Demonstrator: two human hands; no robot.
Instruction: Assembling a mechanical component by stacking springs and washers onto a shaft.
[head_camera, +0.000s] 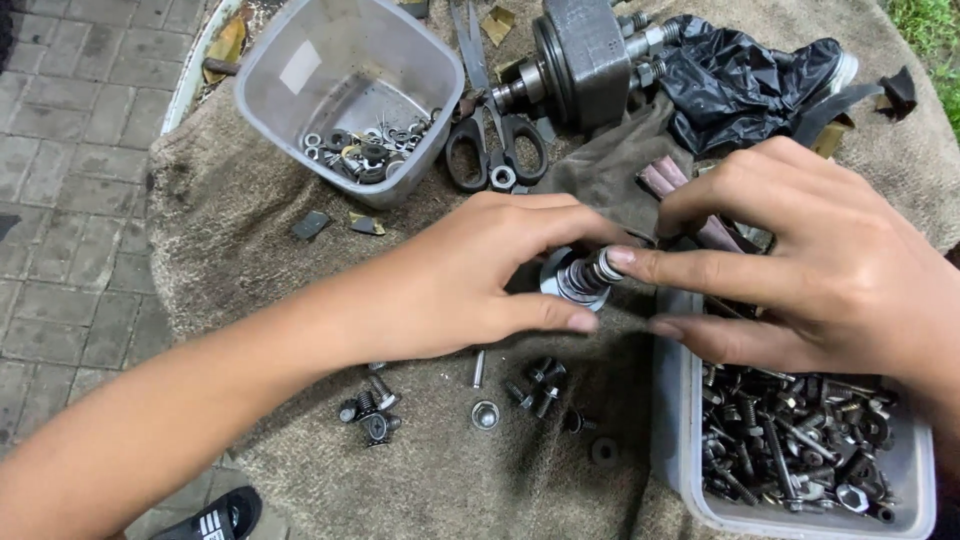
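My left hand (470, 275) wraps around a small metal shaft part (583, 275) with a threaded stub and a disc-shaped base, held just above the brown cloth (250, 230). My right hand (830, 265) reaches in from the right. Its index fingertip touches the threaded end of the same part, and its other fingers are spread over the near tub's rim. Loose bolts and nuts (375, 405) lie on the cloth below my left hand, with a single washer (485, 414) and more bolts (540, 385) beside them.
A clear tub (680, 430) of bolts and nuts stands at the lower right. Another clear tub (270, 90) with washers sits at the back left. Behind are black-handled scissors (495, 150), a dark motor rotor (580, 55) and a black plastic bag (745, 80). Paving lies to the left.
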